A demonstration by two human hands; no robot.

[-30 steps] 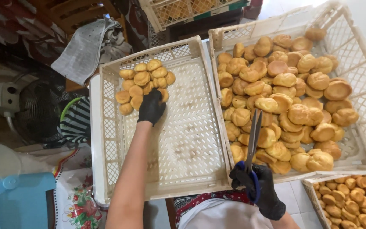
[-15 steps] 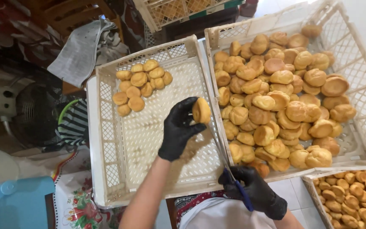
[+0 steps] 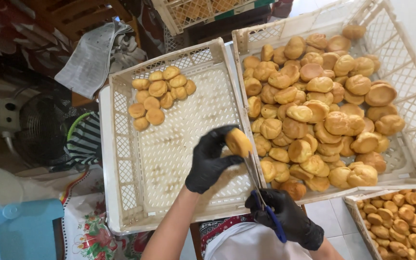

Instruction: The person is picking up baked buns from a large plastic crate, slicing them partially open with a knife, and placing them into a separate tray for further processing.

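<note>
My left hand [image 3: 209, 161], in a black glove, holds a small golden bun [image 3: 238, 142] over the near right part of the left cream crate [image 3: 116, 144]. My right hand [image 3: 287, 216], also gloved in black, grips blue-handled scissors [image 3: 261, 192] whose blades point up and reach the bun's underside. A small cluster of buns [image 3: 157, 96] lies in the left crate's far left corner. The right crate [image 3: 410, 120] is heaped with several golden buns [image 3: 314, 110].
A third crate of small buns [image 3: 405, 221] shows at the bottom right. A fan [image 3: 39, 130] and a folded cloth [image 3: 90, 58] lie to the left, a blue plastic container [image 3: 20, 231] at the bottom left. Another crate [image 3: 193, 12] sits at the top.
My left hand left the small cluster, took a bun from the full crate and brought it toward me. My right hand raised the scissors until the blades met the bun.
</note>
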